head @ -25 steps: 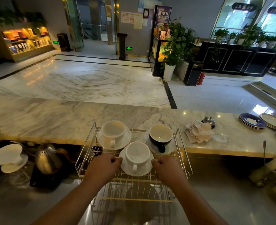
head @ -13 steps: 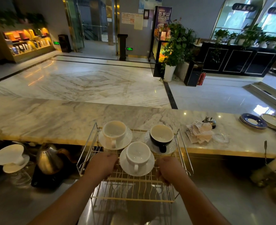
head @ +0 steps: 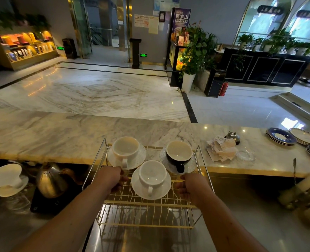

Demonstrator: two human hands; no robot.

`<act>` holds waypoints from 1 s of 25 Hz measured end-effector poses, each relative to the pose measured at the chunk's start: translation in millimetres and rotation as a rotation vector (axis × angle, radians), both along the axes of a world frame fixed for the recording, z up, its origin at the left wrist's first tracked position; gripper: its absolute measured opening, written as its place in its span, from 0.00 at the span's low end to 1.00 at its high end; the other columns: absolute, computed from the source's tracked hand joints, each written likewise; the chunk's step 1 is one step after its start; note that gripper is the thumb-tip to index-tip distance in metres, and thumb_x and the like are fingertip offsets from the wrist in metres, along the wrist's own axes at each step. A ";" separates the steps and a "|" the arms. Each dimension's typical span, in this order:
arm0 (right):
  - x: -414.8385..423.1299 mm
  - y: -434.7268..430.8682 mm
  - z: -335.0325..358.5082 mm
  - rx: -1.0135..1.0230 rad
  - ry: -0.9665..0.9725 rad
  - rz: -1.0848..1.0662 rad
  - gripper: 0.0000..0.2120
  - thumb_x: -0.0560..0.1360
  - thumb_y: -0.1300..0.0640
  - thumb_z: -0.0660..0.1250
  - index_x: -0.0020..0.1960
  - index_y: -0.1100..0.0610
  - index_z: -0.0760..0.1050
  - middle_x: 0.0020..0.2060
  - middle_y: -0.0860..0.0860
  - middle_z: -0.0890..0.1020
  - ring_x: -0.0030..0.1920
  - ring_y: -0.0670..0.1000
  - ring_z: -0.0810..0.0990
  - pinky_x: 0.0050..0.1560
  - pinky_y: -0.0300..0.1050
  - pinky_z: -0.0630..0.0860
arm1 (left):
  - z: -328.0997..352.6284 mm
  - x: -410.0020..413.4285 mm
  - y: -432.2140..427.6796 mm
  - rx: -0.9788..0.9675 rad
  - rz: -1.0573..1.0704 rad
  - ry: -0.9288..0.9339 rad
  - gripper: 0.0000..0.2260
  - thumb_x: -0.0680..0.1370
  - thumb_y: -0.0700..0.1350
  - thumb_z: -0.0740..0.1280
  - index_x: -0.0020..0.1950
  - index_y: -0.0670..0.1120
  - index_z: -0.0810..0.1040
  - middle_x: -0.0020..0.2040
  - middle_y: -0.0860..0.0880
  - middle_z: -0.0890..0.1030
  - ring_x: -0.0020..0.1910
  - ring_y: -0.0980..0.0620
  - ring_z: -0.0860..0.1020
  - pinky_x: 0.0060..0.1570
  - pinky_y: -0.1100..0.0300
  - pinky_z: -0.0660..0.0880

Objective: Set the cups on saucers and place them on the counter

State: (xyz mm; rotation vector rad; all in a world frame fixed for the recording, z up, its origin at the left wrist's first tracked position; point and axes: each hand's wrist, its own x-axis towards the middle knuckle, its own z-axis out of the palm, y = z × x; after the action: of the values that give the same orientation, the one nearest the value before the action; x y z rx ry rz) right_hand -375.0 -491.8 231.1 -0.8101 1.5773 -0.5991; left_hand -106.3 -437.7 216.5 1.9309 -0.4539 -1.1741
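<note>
Three cups on saucers stand on the top shelf of a gold wire rack [head: 146, 203]. A white cup [head: 126, 148] is at the back left, a dark cup with a pale inside [head: 178, 154] at the back right, and a second white cup [head: 152, 174] on its saucer [head: 161, 194] at the front middle. My left hand [head: 110, 179] grips the shelf wires just left of the front saucer. My right hand [head: 194, 188] grips the wires to its right, a small gap from the saucer. The marble counter [head: 59, 135] runs behind the rack.
A steel kettle [head: 51, 180] and a white dripper [head: 4, 176] sit on the lower worktop at the left. On the counter to the right lie paper receipts [head: 221, 148], a bell [head: 232, 137], a glass dish [head: 245, 155] and stacked plates [head: 280, 136].
Both hands have left the front saucer's rim and curled onto the rack wires beside it; the right hand shifted slightly right. The cups and rack have barely moved.
</note>
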 end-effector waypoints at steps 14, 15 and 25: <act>8.3 -4.3 14.8 0.065 0.132 0.046 0.13 0.81 0.66 0.62 0.37 0.63 0.73 0.43 0.61 0.83 0.32 0.53 0.73 0.44 0.49 0.75 | -3.1 0.6 -0.4 0.018 0.024 -0.013 0.14 0.83 0.41 0.62 0.43 0.38 0.82 0.48 0.35 0.88 0.30 0.48 0.75 0.31 0.56 0.74; 8.5 -3.8 14.8 0.067 0.115 0.028 0.12 0.81 0.66 0.62 0.39 0.64 0.74 0.42 0.60 0.83 0.31 0.52 0.73 0.41 0.49 0.75 | -1.0 -0.7 0.3 0.014 0.030 -0.010 0.13 0.83 0.41 0.62 0.43 0.38 0.82 0.48 0.36 0.88 0.31 0.48 0.75 0.31 0.56 0.75; -10.6 25.4 7.9 -0.071 -0.065 0.050 0.08 0.82 0.60 0.62 0.50 0.61 0.78 0.25 0.53 0.82 0.29 0.52 0.79 0.30 0.45 0.80 | 17.1 -8.4 39.3 -0.116 -0.240 -0.151 0.07 0.85 0.45 0.63 0.56 0.45 0.80 0.51 0.43 0.86 0.50 0.42 0.85 0.55 0.42 0.84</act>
State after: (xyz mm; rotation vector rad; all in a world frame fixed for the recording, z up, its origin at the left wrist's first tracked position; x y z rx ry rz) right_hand -385.6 -466.3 239.0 -0.8722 1.4797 -0.6416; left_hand -114.7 -398.4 233.6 1.9092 -0.8357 -1.1274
